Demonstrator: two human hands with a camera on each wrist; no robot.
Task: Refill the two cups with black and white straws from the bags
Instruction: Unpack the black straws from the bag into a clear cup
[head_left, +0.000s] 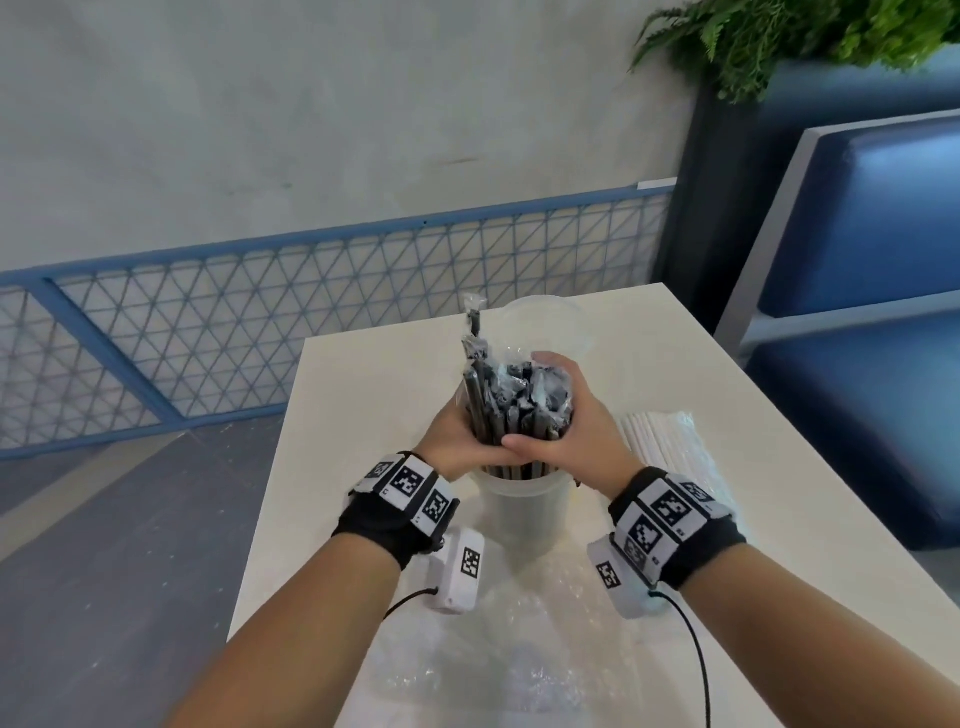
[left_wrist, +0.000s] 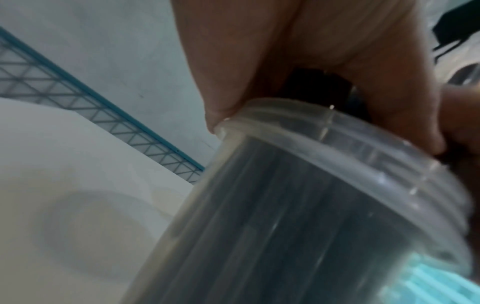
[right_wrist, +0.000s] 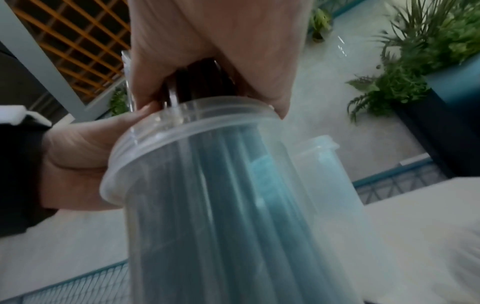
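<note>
A thick bundle of wrapped black straws (head_left: 511, 405) stands upright in the near clear cup (head_left: 519, 512) on the white table (head_left: 363, 395). My left hand (head_left: 457, 441) and right hand (head_left: 566, 431) wrap round the bundle just above the cup's rim. In the left wrist view the cup (left_wrist: 311, 205) shows the dark straws through its wall, and the right wrist view shows the same cup (right_wrist: 221, 205). A second clear cup (head_left: 558, 325) stands behind the first, seemingly with nothing in it. A bag of white straws (head_left: 662, 441) lies to the right.
A crumpled clear plastic bag (head_left: 519, 649) lies on the table near its front edge. A blue mesh railing (head_left: 260, 322) runs behind the table. A blue padded bench (head_left: 872, 312) and a planter with ferns (head_left: 779, 41) stand at the right.
</note>
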